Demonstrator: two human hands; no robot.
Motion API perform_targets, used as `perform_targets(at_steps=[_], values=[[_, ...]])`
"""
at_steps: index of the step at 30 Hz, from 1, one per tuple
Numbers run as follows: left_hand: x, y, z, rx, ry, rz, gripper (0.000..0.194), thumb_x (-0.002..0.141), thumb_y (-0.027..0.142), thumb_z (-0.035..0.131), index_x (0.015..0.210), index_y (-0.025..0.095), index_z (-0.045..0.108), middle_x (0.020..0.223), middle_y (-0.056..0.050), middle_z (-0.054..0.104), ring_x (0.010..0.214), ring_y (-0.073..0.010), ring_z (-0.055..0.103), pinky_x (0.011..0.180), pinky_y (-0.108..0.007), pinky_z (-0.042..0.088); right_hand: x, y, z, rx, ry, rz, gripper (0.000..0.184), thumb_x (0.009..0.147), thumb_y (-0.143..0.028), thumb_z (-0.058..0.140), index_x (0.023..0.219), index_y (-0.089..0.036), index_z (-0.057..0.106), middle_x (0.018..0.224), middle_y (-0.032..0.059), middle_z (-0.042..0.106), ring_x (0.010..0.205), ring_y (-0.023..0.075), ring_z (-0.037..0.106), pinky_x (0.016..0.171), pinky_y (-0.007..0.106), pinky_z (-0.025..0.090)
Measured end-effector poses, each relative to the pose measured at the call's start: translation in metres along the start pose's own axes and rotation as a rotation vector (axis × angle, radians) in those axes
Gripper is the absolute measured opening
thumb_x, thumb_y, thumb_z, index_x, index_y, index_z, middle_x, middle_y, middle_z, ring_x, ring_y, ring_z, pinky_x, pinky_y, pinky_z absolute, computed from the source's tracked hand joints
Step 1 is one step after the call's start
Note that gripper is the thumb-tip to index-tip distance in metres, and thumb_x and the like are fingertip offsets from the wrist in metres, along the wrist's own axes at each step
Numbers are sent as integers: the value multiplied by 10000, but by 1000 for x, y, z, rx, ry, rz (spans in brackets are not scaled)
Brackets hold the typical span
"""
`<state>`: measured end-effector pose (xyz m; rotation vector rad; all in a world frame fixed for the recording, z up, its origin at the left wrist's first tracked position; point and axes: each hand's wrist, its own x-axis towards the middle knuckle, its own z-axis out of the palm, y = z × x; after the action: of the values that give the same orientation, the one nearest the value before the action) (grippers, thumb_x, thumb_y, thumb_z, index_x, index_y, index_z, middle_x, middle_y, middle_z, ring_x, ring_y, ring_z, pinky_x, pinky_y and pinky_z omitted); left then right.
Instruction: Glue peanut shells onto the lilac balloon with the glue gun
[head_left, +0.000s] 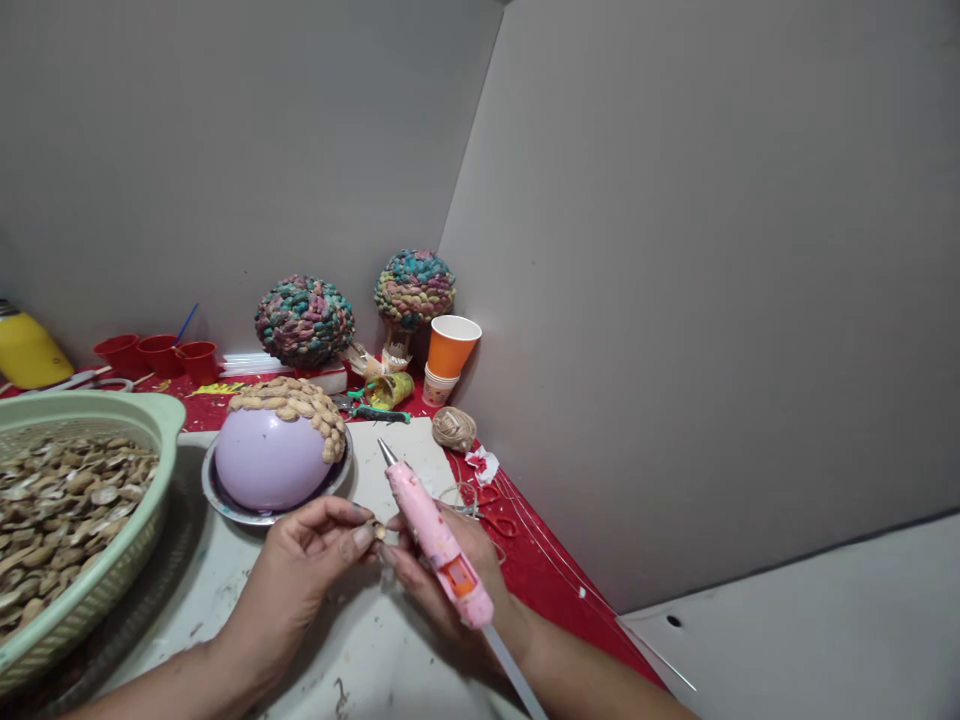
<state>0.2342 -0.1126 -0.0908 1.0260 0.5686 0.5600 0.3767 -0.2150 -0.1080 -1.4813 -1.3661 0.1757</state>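
Note:
My left hand pinches a small peanut shell between thumb and fingertips. In my right hand is a pink hot glue gun, its metal nozzle pointing up and away to the left, with a long glue stick coming out of its rear. My right fingertips are close to the same shell; whether they touch it I cannot tell. Just beyond my left hand, a lilac balloon rests in a metal bowl. Tan peanut shells cover its top and right side.
At left stands a green basket full of peanut shells. Behind are two colourful shell-covered balls, red cups, an orange paper cup and pliers. Twine and red-handled scissors lie on the right, near the wall.

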Motion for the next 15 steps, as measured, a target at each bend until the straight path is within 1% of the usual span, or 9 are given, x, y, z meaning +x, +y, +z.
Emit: perform_targets(at_steps=[2, 4, 10, 12, 15], values=[[0, -2, -1, 28, 8, 13, 214, 688, 301, 828, 785, 173, 687, 712, 14, 697, 664, -109, 616, 655, -204, 478, -1, 5, 0, -81, -5, -110, 68, 810, -168, 650, 787, -203, 595, 723, 12, 576, 628, 165, 561, 600, 281, 463], [-1, -3, -2, 54, 15, 25, 211, 685, 296, 829, 777, 170, 686, 728, 12, 693, 680, -111, 608, 668, -209, 475, -1, 8, -1, -81, -22, -156, 117, 832, -152, 625, 754, -208, 559, 710, 5, 553, 639, 162, 548, 613, 281, 457], [-1, -3, 1, 75, 11, 63, 188, 701, 273, 816, 771, 159, 684, 744, 17, 676, 712, -105, 590, 692, -197, 468, 1, 14, -2, -24, -70, -310, 187, 902, -210, 533, 720, -213, 491, 666, -11, 518, 611, 149, 515, 568, 262, 406], [-1, -4, 1, 49, 8, 48, 186, 701, 266, 818, 777, 162, 683, 739, 19, 682, 700, -101, 596, 687, -195, 472, 2, 17, 0, -18, -66, -299, 199, 895, -203, 523, 701, -214, 482, 649, -14, 520, 604, 147, 520, 574, 260, 409], [-2, -5, -1, -2, -4, 1, 190, 705, 266, 816, 799, 173, 679, 742, 14, 705, 669, -98, 614, 657, -194, 478, 1, 18, 2, -35, -22, -210, 185, 851, -206, 568, 678, -213, 501, 645, -11, 530, 600, 153, 531, 587, 265, 432]])
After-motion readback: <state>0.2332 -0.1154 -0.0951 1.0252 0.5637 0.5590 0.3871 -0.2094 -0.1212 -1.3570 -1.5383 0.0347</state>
